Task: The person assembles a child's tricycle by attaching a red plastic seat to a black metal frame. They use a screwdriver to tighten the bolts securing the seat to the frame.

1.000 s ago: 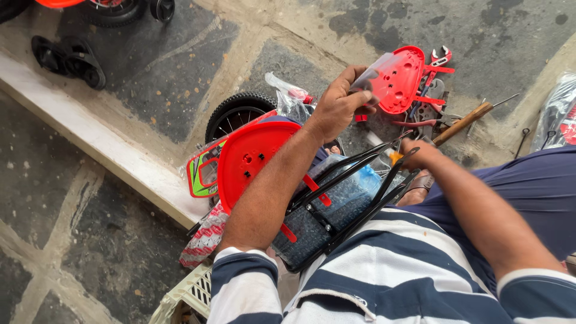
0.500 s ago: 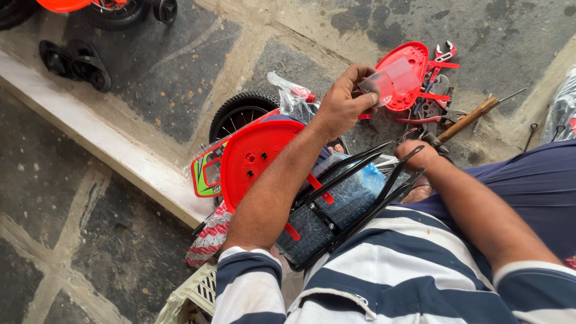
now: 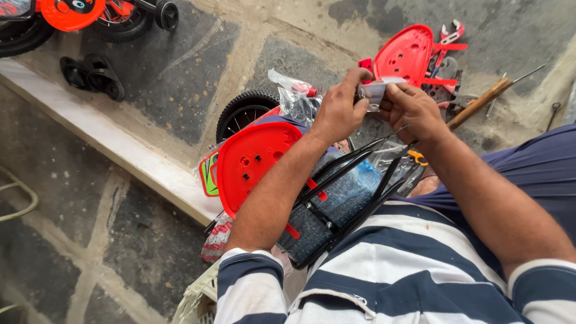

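Note:
My left hand (image 3: pixel 341 107) and my right hand (image 3: pixel 411 109) meet over a small clear plastic packet (image 3: pixel 373 92), each pinching one end of it. Below my forearms lies a black wire rack (image 3: pixel 351 192) with a dark seat part wrapped in clear plastic. A red oval plastic cover (image 3: pixel 255 163) sits just left of my left forearm, with a small black spoked wheel (image 3: pixel 243 113) behind it. A second red cover (image 3: pixel 407 55) lies on the stone floor just beyond my hands.
A wooden-handled tool (image 3: pixel 480 102) and a red wrench (image 3: pixel 449 33) lie on the floor at the right. A pale stone step (image 3: pixel 114 147) runs diagonally across the left. A red toy vehicle (image 3: pixel 78 15) and a black sandal (image 3: pixel 90 75) sit at the upper left.
My right hand has come up from the rack to join my left hand at the packet. The view has shifted slightly.

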